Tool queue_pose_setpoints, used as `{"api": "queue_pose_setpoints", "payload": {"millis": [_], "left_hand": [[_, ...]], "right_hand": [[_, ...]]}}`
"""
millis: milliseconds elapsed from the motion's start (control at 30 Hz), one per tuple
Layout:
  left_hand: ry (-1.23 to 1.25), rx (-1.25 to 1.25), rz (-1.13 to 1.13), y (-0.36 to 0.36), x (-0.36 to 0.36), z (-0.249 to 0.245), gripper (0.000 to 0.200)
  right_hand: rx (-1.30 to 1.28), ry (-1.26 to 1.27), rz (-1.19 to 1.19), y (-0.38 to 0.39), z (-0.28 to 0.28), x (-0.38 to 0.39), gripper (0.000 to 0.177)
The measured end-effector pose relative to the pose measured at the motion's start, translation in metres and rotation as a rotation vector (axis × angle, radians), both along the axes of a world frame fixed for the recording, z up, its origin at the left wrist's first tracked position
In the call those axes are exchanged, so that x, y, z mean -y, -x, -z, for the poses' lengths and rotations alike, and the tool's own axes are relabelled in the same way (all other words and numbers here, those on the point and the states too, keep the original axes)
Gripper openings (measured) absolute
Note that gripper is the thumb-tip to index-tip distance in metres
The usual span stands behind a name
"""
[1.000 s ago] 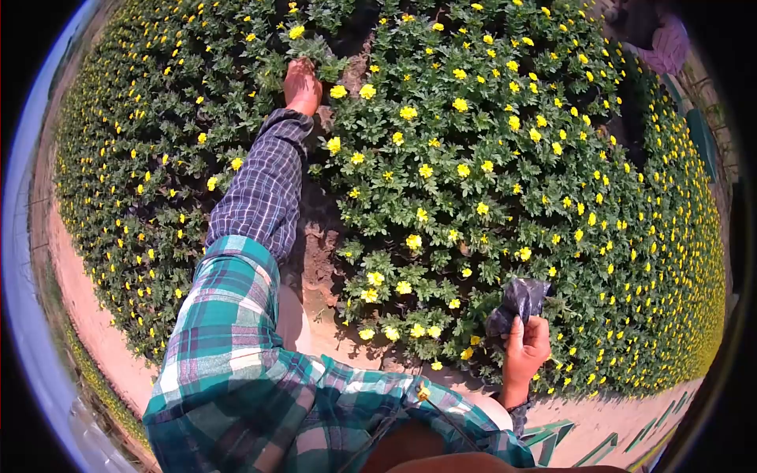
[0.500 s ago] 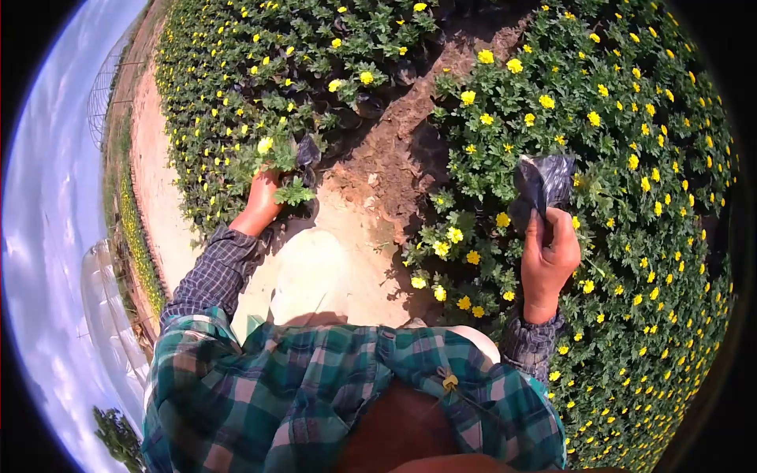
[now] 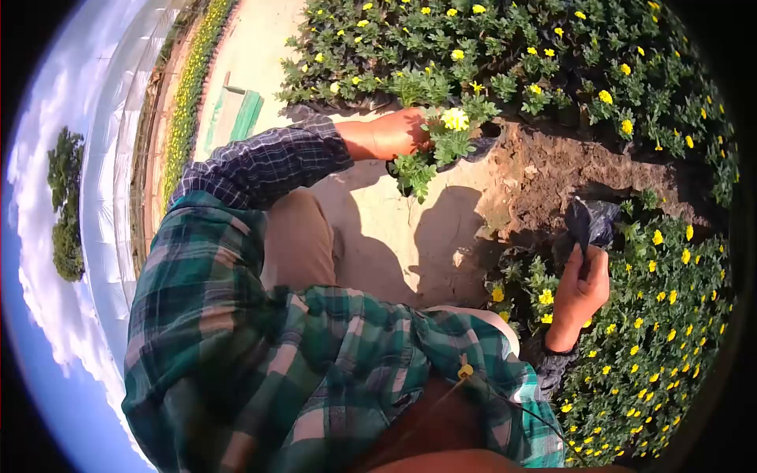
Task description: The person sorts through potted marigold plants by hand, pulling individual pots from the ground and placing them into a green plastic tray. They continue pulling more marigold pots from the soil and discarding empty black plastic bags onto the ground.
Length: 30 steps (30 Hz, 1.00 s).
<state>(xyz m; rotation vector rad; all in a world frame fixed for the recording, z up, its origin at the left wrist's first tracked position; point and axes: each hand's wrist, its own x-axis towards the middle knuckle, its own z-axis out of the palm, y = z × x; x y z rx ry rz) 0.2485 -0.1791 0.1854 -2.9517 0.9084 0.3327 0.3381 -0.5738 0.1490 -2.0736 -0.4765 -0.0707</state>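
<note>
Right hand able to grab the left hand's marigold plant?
Probably not as is: the right hand pinches a black plastic bag, though the gap to the marigold plant is bare soil.

My left hand (image 3: 398, 134) at 12 o'clock, plant (image 3: 451, 147) in it. Far plants (image 3: 520, 51) beyond, toward 1. Soil strip (image 3: 564, 169) at 2, between far plants and near plants (image 3: 646, 339) at 4. My right hand (image 3: 583, 288) between 3 and 4, bag (image 3: 595, 222) in it. Ground (image 3: 382, 252) at dial's centre. Flower row (image 3: 191, 94) at 10; tree (image 3: 67, 209) at 9.
</note>
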Motion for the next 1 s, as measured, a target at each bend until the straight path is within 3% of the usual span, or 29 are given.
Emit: {"api": "queue_pose_setpoints", "payload": {"millis": [33, 100, 133, 167, 233, 267, 300, 367, 400, 433, 500, 533, 567, 633, 700, 767, 833, 967, 1000], "left_hand": [[0.062, 0.083, -0.034, 0.015, -0.014, 0.014, 0.036], [-0.065, 0.069, 0.156, 0.038, -0.028, 0.002, 0.032], [-0.003, -0.095, -0.043, 0.051, -0.039, 0.004, 0.028], [0.007, -0.076, -0.059, 0.066, -0.055, 0.014, 0.028], [0.627, -0.335, -0.505, 0.105, -0.09, 0.038, 0.023], [-0.081, -0.115, -0.249, 0.122, -0.092, 0.024, 0.036], [-0.078, 0.022, -0.234, 0.145, -0.108, 0.03, 0.035], [-0.142, -0.084, -0.365, 0.19, -0.141, 0.045, 0.028], [0.005, -0.257, -0.58, 0.201, -0.159, 0.043, 0.02], [0.124, -0.149, -0.681, 0.218, -0.168, 0.034, 0.018], [0.162, -0.204, -0.904, 0.251, -0.212, 0.061, 0.017], [1.114, 0.153, -0.762, 0.296, -0.274, 0.168, 0.013], [1.448, 0.105, -0.891, 0.31, -0.291, 0.182, 0.008], [0.758, 0.034, -0.992, 0.312, -0.291, 0.094, 0.005], [0.31, 0.087, -0.984, 0.322, -0.314, 0.079, 0.005], [0.21, 0.101, -0.959, 0.329, -0.326, 0.062, 0.004], [0.19, 0.292, -0.87, 0.335, -0.344, 0.077, 0.006], [0.359, 0.27, -0.986, 0.329, -0.352, 0.084, 0.008], [0.332, 0.148, -1.023, 0.328, -0.353, 0.081, 0.009]], "right_hand": [[0.033, 0.004, -0.025, 0.003, -0.006, -0.012, 0.008], [0.05, 0.041, -0.074, 0.018, -0.015, -0.031, 0.007], [0.059, 0.052, -0.093, 0.027, -0.016, -0.04, 0.007], [0.065, 0.07, -0.112, 0.034, -0.016, -0.047, 0.007], [0.082, 0.105, -0.169, 0.051, -0.029, -0.064, 0.007], [0.042, 0.16, -0.216, 0.058, -0.036, -0.073, 0.008], [0.004, 0.217, -0.261, 0.064, -0.044, -0.083, 0.009], [0.067, 0.227, -0.343, 0.071, -0.058, -0.108, 0.01], [0.082, 0.291, -0.421, 0.067, -0.067, -0.12, 0.011], [0.108, 0.362, -0.501, 0.069, -0.073, -0.135, 0.012], [0.131, 0.467, -0.599, 0.071, -0.091, -0.175, 0.013], [0.149, 0.459, -0.686, 0.072, -0.099, -0.196, 0.012], [0.168, 0.448, -0.768, 0.074, -0.107, -0.217, 0.012], [0.107, 0.592, -0.864, 0.077, -0.128, -0.258, 0.014], [0.224, 0.563, -0.972, 0.088, -0.136, -0.299, 0.015], [0.278, 0.54, -1.028, 0.099, -0.135, -0.329, 0.016], [0.28, 0.528, -1.094, 0.115, -0.139, -0.357, 0.014], [0.223, 0.513, -1.114, 0.145, -0.125, -0.391, 0.013], [0.195, 0.496, -1.127, 0.15, -0.12, -0.395, 0.013]]}}
